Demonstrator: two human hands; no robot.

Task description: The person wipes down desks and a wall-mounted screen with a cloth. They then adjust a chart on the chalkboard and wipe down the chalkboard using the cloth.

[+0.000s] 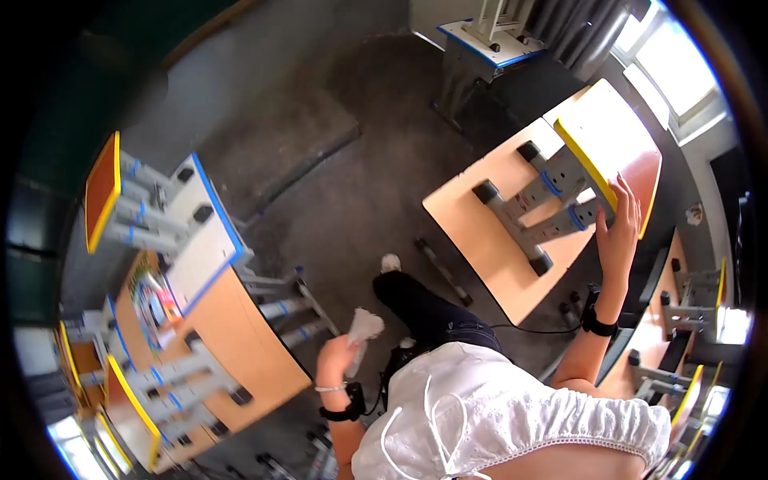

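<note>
My left hand is closed around a crumpled white cloth or tissue, held low beside my leg; which of the two it is I cannot tell. On the right, my right hand is at the yellow-edged seat of a stool. Its fingers lie over the seat edge and the thumb is apart, near the underside. The stool stands with its black-capped grey legs on a light wooden desk. Both wrists wear black bands with small devices.
Left of me, another wooden desk bears a stool and adjoins a blue-edged white desk. A colourful packet lies there. More desks with stools stand at the right edge. A metal desk foot crosses the floor near my shoe.
</note>
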